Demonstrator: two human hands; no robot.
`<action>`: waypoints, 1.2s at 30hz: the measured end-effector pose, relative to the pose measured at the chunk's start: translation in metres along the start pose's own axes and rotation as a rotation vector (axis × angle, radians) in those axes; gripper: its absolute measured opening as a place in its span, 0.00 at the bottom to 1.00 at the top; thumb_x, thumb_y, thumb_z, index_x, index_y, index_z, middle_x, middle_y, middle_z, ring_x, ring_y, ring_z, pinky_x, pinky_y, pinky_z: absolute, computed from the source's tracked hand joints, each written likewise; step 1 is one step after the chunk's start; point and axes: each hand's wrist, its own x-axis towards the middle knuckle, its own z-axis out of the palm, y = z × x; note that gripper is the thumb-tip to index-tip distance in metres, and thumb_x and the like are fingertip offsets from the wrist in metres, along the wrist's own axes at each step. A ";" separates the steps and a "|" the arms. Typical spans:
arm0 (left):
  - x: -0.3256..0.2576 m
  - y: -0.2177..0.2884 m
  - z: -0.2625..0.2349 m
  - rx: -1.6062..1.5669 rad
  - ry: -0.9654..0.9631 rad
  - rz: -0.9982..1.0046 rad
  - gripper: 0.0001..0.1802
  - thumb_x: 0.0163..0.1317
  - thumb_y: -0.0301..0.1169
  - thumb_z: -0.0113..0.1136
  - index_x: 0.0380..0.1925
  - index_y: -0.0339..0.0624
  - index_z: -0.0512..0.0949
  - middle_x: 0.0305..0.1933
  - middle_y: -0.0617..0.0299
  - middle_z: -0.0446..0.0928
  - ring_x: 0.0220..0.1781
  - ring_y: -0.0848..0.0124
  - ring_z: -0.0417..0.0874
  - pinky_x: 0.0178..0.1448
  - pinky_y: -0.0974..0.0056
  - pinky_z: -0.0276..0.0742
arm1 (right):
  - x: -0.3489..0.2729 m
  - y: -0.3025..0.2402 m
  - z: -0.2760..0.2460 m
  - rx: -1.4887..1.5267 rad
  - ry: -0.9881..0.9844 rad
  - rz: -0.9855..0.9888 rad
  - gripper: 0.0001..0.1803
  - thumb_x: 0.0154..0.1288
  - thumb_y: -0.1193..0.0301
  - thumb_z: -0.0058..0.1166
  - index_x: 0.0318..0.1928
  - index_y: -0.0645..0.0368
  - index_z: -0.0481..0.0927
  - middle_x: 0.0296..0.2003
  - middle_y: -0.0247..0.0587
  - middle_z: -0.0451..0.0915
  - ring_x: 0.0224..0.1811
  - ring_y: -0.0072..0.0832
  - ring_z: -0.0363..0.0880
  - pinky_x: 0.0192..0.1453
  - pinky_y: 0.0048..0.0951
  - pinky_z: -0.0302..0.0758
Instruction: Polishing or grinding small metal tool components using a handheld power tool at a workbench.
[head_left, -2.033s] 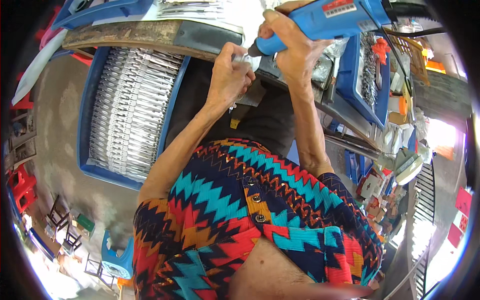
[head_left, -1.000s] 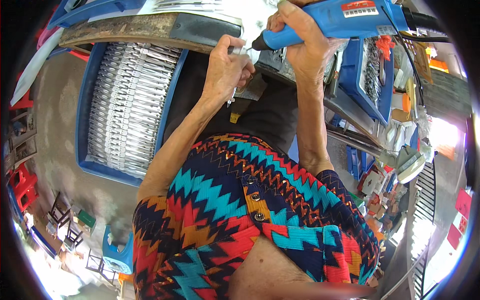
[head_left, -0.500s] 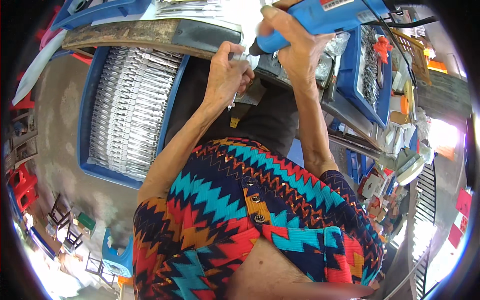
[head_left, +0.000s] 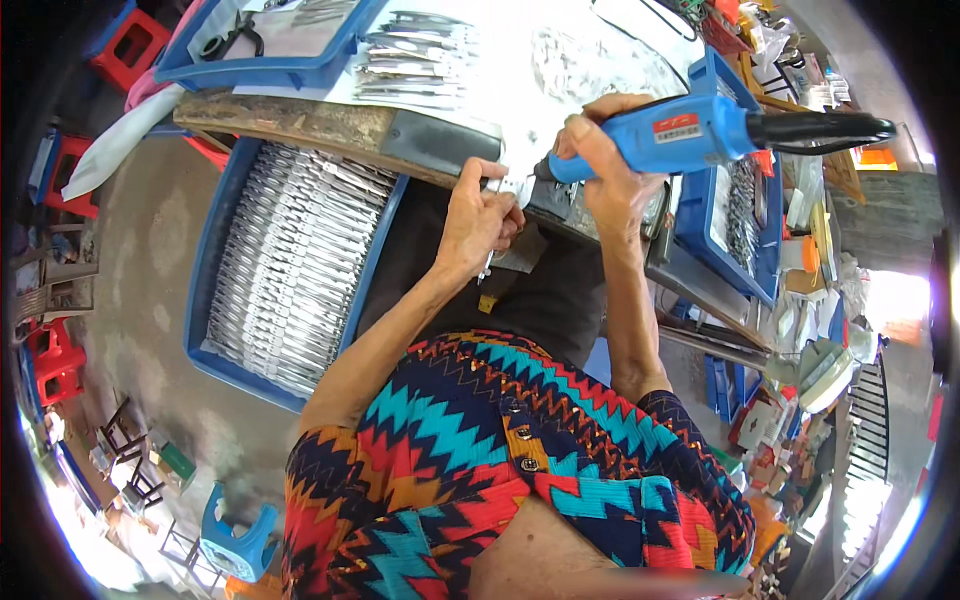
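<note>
On the driver point(head_left: 650, 140), in the upper right of the frame, a red-and-white label point(head_left: 677, 127) was shown; its small print was too fine to be made out.

Compared with half a second before, the whole view had been shifted: the driver was seen lower in the frame, its label, earlier cut by the upper edge, was now fully shown, and more of the bench point(head_left: 290, 125) was revealed. The driver was kept clasped in the right hand point(head_left: 612, 178), its dark tip pointed left. At upper centre, a thin metal piece point(head_left: 486, 268) was pinched in the left hand point(head_left: 476, 225), just beside that tip.

Most of the piece was hidden by curled fingers; whether it was touched by the tip could not be told. The white bench cover point(head_left: 505, 60) was washed out by glare. The tray point(head_left: 290, 72) at upper left was cut off by the frame, and single parts point(head_left: 295, 265) in the left-hand bin point(head_left: 204, 290) were hard to separate.
</note>
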 end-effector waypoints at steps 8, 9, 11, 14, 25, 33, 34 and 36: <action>0.005 0.064 0.002 0.214 -0.010 0.084 0.15 0.58 0.25 0.46 0.46 0.39 0.61 0.21 0.58 0.72 0.15 0.81 0.61 0.15 0.77 0.53 | -0.004 0.009 -0.006 -0.045 0.010 0.056 0.14 0.43 0.77 0.63 0.31 0.65 0.73 0.21 0.38 0.75 0.21 0.24 0.77 0.25 0.23 0.73; 0.018 0.071 -0.001 0.294 -0.049 0.204 0.16 0.57 0.26 0.45 0.46 0.39 0.62 0.21 0.60 0.72 0.15 0.81 0.62 0.16 0.78 0.55 | -0.004 0.010 -0.009 -0.068 -0.005 0.061 0.15 0.43 0.78 0.63 0.32 0.64 0.72 0.22 0.37 0.74 0.22 0.23 0.76 0.27 0.22 0.72; 0.044 0.099 -0.002 0.717 -0.007 0.447 0.13 0.57 0.27 0.46 0.43 0.39 0.66 0.21 0.62 0.74 0.18 0.80 0.66 0.20 0.75 0.60 | -0.004 0.014 -0.011 -0.080 -0.021 0.056 0.15 0.43 0.79 0.63 0.33 0.63 0.72 0.22 0.37 0.74 0.23 0.22 0.75 0.28 0.22 0.71; 0.098 0.130 -0.007 1.167 0.074 0.767 0.09 0.57 0.29 0.48 0.37 0.42 0.72 0.22 0.59 0.75 0.23 0.74 0.73 0.29 0.68 0.67 | -0.006 0.011 -0.010 -0.076 -0.054 0.058 0.15 0.43 0.80 0.62 0.33 0.61 0.72 0.23 0.36 0.74 0.25 0.20 0.72 0.29 0.22 0.69; 0.210 0.149 -0.044 1.655 -0.076 0.889 0.08 0.49 0.20 0.52 0.31 0.38 0.77 0.31 0.46 0.76 0.39 0.51 0.76 0.43 0.55 0.70 | -0.011 0.017 -0.020 0.044 -0.126 0.021 0.18 0.45 0.86 0.58 0.36 0.60 0.67 0.22 0.35 0.72 0.23 0.18 0.69 0.28 0.20 0.66; 0.213 0.146 -0.039 1.698 -0.067 0.604 0.11 0.48 0.19 0.49 0.33 0.38 0.76 0.32 0.46 0.77 0.39 0.52 0.77 0.44 0.55 0.70 | -0.005 0.021 -0.027 0.006 -0.195 -0.071 0.17 0.45 0.87 0.57 0.34 0.60 0.67 0.22 0.36 0.71 0.22 0.19 0.69 0.28 0.20 0.65; 0.212 0.150 -0.034 1.761 -0.040 0.506 0.12 0.48 0.19 0.49 0.34 0.39 0.76 0.33 0.47 0.77 0.39 0.53 0.77 0.44 0.56 0.70 | -0.006 0.020 -0.028 0.010 -0.194 -0.069 0.17 0.45 0.87 0.57 0.34 0.60 0.67 0.22 0.36 0.71 0.22 0.19 0.69 0.28 0.20 0.65; 0.227 0.151 -0.034 1.748 -0.031 0.573 0.13 0.48 0.18 0.49 0.34 0.40 0.76 0.33 0.48 0.77 0.40 0.53 0.77 0.44 0.56 0.70 | -0.007 0.019 -0.031 0.041 -0.263 -0.018 0.16 0.49 0.86 0.50 0.39 0.62 0.65 0.24 0.39 0.68 0.24 0.24 0.70 0.31 0.28 0.71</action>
